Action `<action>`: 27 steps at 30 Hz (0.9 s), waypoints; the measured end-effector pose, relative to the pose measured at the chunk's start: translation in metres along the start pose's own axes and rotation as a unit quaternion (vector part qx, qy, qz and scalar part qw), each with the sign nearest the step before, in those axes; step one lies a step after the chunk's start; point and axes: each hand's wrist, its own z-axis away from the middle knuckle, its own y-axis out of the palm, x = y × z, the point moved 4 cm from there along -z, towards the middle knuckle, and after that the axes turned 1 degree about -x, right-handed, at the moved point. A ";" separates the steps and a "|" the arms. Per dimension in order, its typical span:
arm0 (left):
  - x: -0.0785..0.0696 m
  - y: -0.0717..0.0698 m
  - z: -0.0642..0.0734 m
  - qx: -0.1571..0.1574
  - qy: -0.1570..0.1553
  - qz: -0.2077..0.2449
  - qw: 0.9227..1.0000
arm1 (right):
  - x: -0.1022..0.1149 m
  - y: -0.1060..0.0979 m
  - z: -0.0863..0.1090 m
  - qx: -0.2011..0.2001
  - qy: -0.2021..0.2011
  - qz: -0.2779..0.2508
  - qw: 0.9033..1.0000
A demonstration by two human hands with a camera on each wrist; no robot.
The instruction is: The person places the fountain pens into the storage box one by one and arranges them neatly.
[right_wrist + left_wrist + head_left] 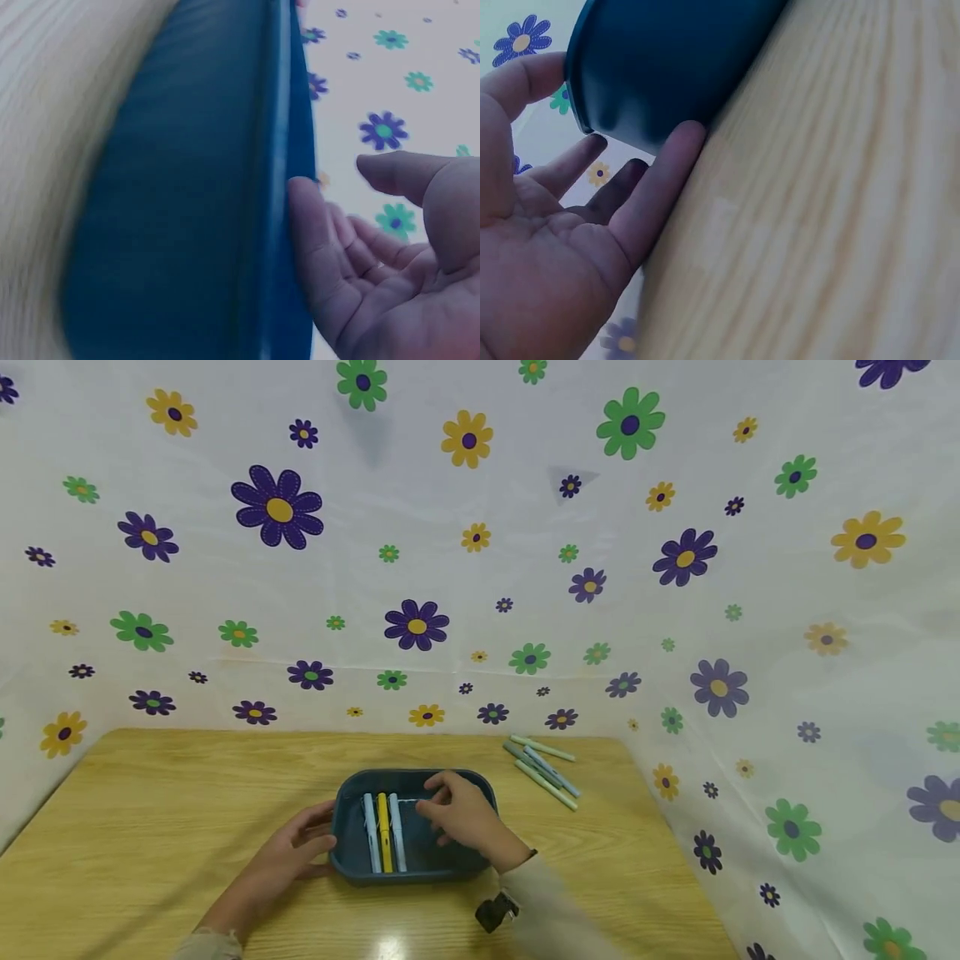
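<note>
L fingers (531, 81) wide at tray (431, 862) end, R fingers (310, 236) loosely apart nr 3 pens (386, 833)

A white sheet (420, 485) printed with purple, green and yellow flowers (279, 510) stands behind a wood-grained table (180, 793).

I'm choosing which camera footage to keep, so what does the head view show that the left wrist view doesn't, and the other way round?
Only the head view shows the three pens in the tray, the loose pens on the table and the right hand.

Only the left wrist view shows the palm of the left hand and a close look at the tray's outer wall.

Both show the left hand, tray, table and flowered backdrop.
</note>
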 end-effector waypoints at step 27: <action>0.007 -0.001 0.003 0.026 0.015 0.057 0.998 | -0.097 -0.150 0.006 -0.212 0.015 0.214 0.954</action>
